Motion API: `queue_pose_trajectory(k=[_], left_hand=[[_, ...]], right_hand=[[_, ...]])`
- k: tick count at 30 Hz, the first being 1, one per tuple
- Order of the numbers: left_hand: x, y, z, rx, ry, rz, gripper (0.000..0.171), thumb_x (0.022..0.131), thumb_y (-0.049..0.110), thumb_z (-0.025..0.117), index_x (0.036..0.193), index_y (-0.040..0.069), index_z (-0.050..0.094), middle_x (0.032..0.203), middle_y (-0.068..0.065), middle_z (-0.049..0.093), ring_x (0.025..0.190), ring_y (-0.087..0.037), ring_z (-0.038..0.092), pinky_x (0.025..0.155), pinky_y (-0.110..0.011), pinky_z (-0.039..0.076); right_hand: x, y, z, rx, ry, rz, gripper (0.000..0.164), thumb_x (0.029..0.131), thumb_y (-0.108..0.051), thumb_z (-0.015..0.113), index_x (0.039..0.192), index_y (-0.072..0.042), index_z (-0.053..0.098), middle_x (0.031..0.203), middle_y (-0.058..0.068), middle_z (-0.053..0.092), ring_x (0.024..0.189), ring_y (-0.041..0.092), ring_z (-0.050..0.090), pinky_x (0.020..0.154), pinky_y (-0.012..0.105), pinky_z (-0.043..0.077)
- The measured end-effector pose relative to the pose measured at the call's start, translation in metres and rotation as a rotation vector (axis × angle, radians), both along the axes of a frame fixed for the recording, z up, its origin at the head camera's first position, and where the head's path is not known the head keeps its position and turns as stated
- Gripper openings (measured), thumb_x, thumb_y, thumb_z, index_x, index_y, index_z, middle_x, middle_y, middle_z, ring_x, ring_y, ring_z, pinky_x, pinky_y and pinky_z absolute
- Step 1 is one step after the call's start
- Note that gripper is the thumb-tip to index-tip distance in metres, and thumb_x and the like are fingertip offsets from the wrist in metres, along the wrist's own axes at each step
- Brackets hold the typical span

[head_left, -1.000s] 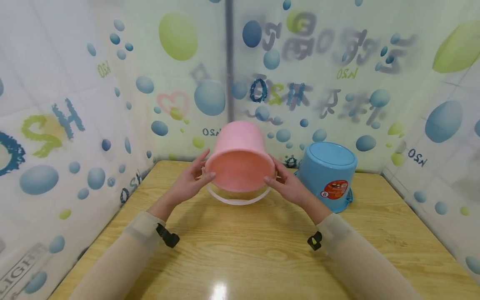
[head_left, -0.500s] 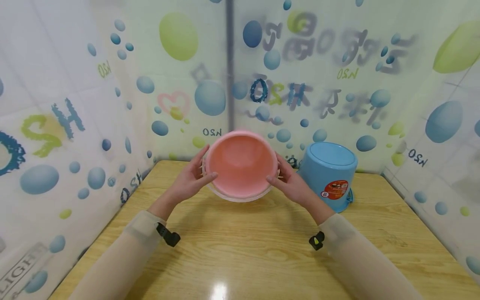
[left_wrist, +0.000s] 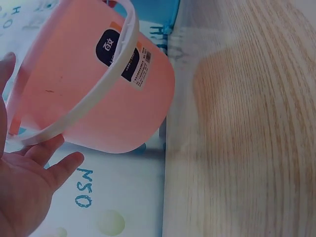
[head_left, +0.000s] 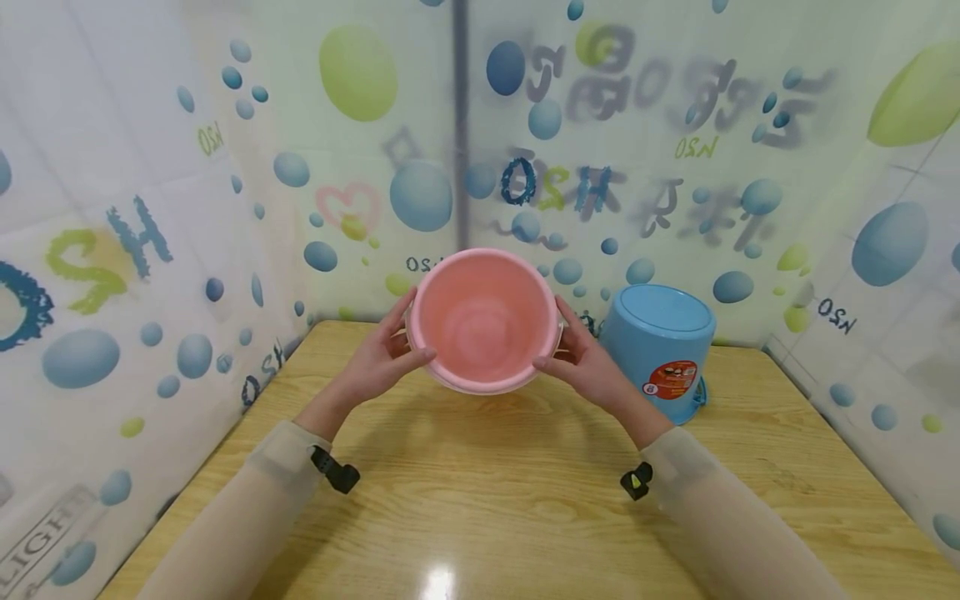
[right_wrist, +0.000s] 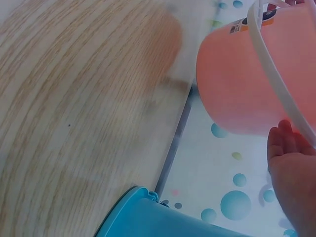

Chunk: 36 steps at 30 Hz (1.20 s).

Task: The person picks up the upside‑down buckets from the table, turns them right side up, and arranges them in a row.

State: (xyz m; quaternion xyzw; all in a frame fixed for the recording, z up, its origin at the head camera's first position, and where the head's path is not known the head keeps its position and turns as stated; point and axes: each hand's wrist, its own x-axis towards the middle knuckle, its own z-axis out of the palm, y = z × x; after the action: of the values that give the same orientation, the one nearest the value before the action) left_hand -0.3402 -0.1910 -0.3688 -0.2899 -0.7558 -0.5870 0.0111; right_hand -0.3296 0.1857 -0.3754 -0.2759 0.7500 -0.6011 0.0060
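Fingers of the bare left hand (head_left: 375, 358) gripped the left rim of a round pink plastic bucket (head_left: 483, 317), raised above the brown wood-grain table (head_left: 487, 500). Its mouth had just tilted upward, baring the whole inside to view. The right hand (head_left: 592, 367) gripped its right rim. Right of the pink bucket, an upturned blue plastic bucket (head_left: 652, 350) stood close, leaving little room.

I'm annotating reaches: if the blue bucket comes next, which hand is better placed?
Probably the right hand: the upside-down blue bucket stands nearer it than the left hand, though both hands hold the pink bucket.
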Motion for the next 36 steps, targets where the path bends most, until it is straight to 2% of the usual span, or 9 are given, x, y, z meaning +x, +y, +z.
queue_pose_trajectory(k=[5, 9, 14, 17, 22, 26, 29, 36], left_hand=[[0.0, -0.002, 0.002, -0.027, 0.001, 0.002, 0.104, 0.103, 0.011, 0.079, 0.176, 0.046, 0.014, 0.177, -0.019, 0.032, 0.146, -0.055, 0.055, 0.096, -0.03, 0.065], [0.001, -0.005, 0.003, -0.036, 0.002, -0.013, 0.106, 0.102, 0.01, 0.08, 0.176, 0.046, 0.013, 0.179, -0.017, 0.032, 0.151, -0.055, 0.05, 0.098, -0.03, 0.064], [-0.001, -0.007, 0.002, -0.037, 0.043, -0.044, 0.107, 0.101, 0.005, 0.08, 0.177, 0.041, 0.013, 0.18, -0.016, 0.031, 0.153, -0.055, 0.047, 0.1, -0.029, 0.063], [-0.002, -0.007, 0.002, -0.054, 0.073, -0.037, 0.107, 0.1, 0.005, 0.08, 0.177, 0.04, 0.014, 0.179, -0.016, 0.033, 0.153, -0.055, 0.048, 0.101, -0.028, 0.062], [-0.002, -0.006, 0.004, -0.096, 0.098, -0.002, 0.105, 0.102, 0.009, 0.079, 0.177, 0.041, 0.013, 0.18, -0.009, 0.032, 0.154, -0.049, 0.05, 0.111, -0.045, 0.059], [-0.003, -0.006, 0.004, -0.129, 0.087, 0.036, 0.103, 0.103, 0.016, 0.079, 0.177, 0.043, 0.013, 0.182, -0.006, 0.027, 0.154, -0.047, 0.051, 0.112, -0.056, 0.057], [-0.005, -0.006, 0.003, -0.141, 0.079, 0.051, 0.1, 0.104, 0.019, 0.078, 0.177, 0.043, 0.013, 0.181, -0.008, 0.028, 0.149, -0.049, 0.056, 0.106, -0.053, 0.062], [-0.009, -0.005, 0.0, -0.141, 0.071, 0.091, 0.095, 0.107, 0.02, 0.075, 0.178, 0.034, 0.014, 0.173, -0.016, 0.04, 0.14, -0.047, 0.064, 0.098, -0.036, 0.065]], right_hand=[[0.001, 0.002, 0.001, 0.023, -0.012, 0.002, 0.108, 0.104, -0.013, 0.077, 0.178, -0.04, 0.003, 0.155, 0.031, 0.06, 0.14, 0.042, 0.063, 0.104, 0.035, 0.062], [-0.001, 0.004, 0.002, 0.036, 0.01, 0.014, 0.11, 0.102, -0.012, 0.078, 0.178, -0.038, 0.002, 0.155, 0.031, 0.06, 0.143, 0.044, 0.06, 0.103, 0.036, 0.062], [-0.002, 0.005, 0.002, 0.041, 0.032, 0.019, 0.112, 0.101, -0.006, 0.077, 0.178, -0.036, 0.002, 0.154, 0.034, 0.059, 0.143, 0.047, 0.059, 0.101, 0.032, 0.062], [-0.002, 0.005, 0.002, 0.068, 0.035, -0.012, 0.111, 0.102, -0.008, 0.078, 0.178, -0.037, 0.003, 0.155, 0.031, 0.059, 0.142, 0.047, 0.06, 0.102, 0.036, 0.062], [-0.005, 0.005, 0.002, 0.126, 0.039, -0.063, 0.108, 0.103, -0.015, 0.08, 0.175, -0.049, 0.008, 0.158, 0.025, 0.06, 0.142, 0.046, 0.06, 0.105, 0.054, 0.062], [-0.009, 0.004, 0.001, 0.125, 0.046, -0.065, 0.104, 0.104, -0.016, 0.078, 0.176, -0.047, 0.009, 0.156, 0.026, 0.062, 0.14, 0.046, 0.062, 0.109, 0.061, 0.058], [-0.011, 0.004, 0.0, 0.118, 0.048, -0.055, 0.101, 0.107, -0.016, 0.074, 0.177, -0.042, 0.007, 0.155, 0.027, 0.062, 0.14, 0.044, 0.063, 0.111, 0.058, 0.058], [-0.016, 0.0, -0.002, 0.107, 0.064, -0.054, 0.092, 0.112, -0.016, 0.066, 0.179, -0.034, 0.005, 0.154, 0.029, 0.062, 0.138, 0.039, 0.067, 0.108, 0.033, 0.059]])
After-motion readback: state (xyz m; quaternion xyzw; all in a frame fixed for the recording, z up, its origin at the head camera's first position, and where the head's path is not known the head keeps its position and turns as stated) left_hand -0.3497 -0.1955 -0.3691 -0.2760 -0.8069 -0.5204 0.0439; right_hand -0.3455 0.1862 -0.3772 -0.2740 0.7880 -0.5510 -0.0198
